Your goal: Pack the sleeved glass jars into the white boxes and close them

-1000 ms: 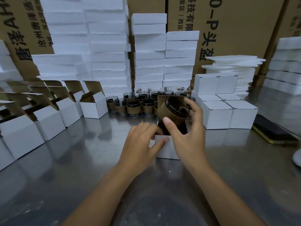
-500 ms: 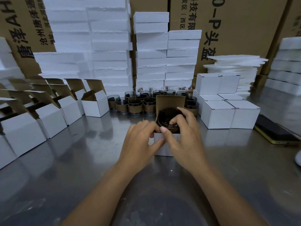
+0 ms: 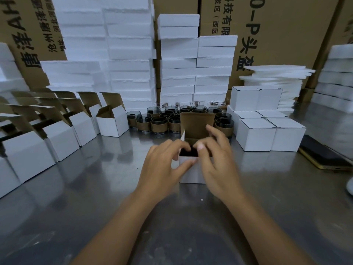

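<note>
- A brushed steel tabletop [image 3: 76, 207], dull and reflective, fills the foreground.
- Tall brown cardboard cartons [image 3: 277, 35] with black printed characters close off the back, with stacks of white foam blocks [image 3: 129, 54] in front of them and a pile of thin white foam sheets [image 3: 275, 77] to the right.
- Open white boxes with raised brown lids [image 3: 112, 123] line the left; closed white boxes [image 3: 256, 136] stand stacked on the right; a cluster of glass jars in brown paper sleeves [image 3: 158, 125] sits between them.
- A dark phone with a yellow edge [image 3: 322, 155] lies at far right.
- The white cardboard box [image 3: 191, 173] stands mid-table, lid upright.
- The left hand [image 3: 164, 167] grips it, thumb flat on the front wall, fingers curled at the left rim.
- The right hand [image 3: 217, 165] arches bent fingers over the right rim; blur hides whether they pinch it.
- A second ago the right hand held the dark sleeved glass jar [image 3: 188, 152] above the box; it now sits down inside, only its dark top showing.
</note>
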Motion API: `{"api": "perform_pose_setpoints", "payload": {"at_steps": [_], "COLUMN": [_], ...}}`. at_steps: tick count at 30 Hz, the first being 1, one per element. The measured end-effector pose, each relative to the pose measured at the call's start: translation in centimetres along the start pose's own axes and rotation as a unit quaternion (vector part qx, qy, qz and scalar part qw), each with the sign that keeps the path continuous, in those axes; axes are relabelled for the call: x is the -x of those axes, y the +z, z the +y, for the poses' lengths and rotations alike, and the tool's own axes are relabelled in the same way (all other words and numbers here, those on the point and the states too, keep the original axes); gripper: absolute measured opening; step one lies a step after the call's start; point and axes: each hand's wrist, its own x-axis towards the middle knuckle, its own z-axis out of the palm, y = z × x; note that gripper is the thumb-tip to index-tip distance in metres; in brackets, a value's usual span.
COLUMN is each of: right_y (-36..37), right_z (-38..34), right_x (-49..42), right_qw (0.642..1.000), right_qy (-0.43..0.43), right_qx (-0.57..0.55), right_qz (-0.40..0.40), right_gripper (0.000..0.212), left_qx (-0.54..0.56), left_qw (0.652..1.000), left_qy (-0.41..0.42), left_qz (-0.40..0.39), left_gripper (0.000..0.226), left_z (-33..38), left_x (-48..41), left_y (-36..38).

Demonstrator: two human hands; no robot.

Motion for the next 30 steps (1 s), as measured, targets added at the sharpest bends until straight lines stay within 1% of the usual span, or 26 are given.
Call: {"api": "perform_pose_setpoints", "payload": {"at_steps": [1,3,5,7,9,11,13,16,20,23,27,28,30], "right_y": [-0.1,-0.4,-0.6,-0.6,-0.5,-0.4,-0.3,-0.3,-0.5,-0.3,-0.1,-0.1,-0.1], "right_z": [-0.2,-0.5,-0.3,0.1,0.1,0.0,0.0,0.1,-0.1,-0.1,-0.1,-0.1,-0.2], "right_x": [-0.1,-0.5,-0.9,-1.2,-1.3,-1.4,-1.3,-1.2,-1.1,-1.2,-1.1,-1.2,-1.4], "right_qw": [0.998,0.981,0.955,0.934,0.917,0.906,0.909,0.919,0.931,0.925,0.916,0.912,0.906], "right_qy": [0.015,0.059,0.141,0.224,0.282,0.303,0.297,0.278,0.243,0.247,0.262,0.274,0.294], "right_qx": [-0.052,-0.147,-0.221,-0.257,-0.276,-0.294,-0.293,-0.279,-0.273,-0.287,-0.303,-0.304,-0.304], "right_qz": [0.041,0.115,0.14,0.11,0.068,0.038,0.014,-0.007,-0.019,-0.01,0.008,0.017,0.021], "right_gripper": [0.02,0.018,0.02,0.027,0.039,0.047,0.05,0.054,0.057,0.047,0.025,0.025,0.034], "left_qx": [0.031,0.11,0.175,0.214,0.25,0.277,0.297,0.338,0.369,0.347,0.355,0.355,0.358], "left_qw": [0.999,0.99,0.974,0.955,0.932,0.909,0.891,0.874,0.876,0.89,0.892,0.892,0.886], "left_qy": [-0.02,-0.075,-0.134,-0.202,-0.261,-0.309,-0.336,-0.342,-0.305,-0.293,-0.277,-0.28,-0.295], "left_qz": [0.011,0.039,0.054,0.036,-0.001,-0.039,-0.065,-0.067,-0.055,-0.038,-0.031,-0.031,-0.024], "left_gripper": [0.02,0.024,0.028,0.033,0.042,0.051,0.054,0.055,0.051,0.04,0.024,0.022,0.02], "left_z": [0.1,0.4,0.6,0.7,0.7,0.6,0.4,0.3,0.4,0.4,0.1,0.0,-0.1], "left_x": [-0.1,-0.2,-0.4,-0.6,-0.8,-0.9,-1.0,-1.1,-1.0,-1.1,-0.9,-0.9,-1.1], "left_y": [-0.1,-0.2,0.0,0.2,0.5,0.8,1.0,0.9,0.7,0.6,0.7,0.7,0.7]}}
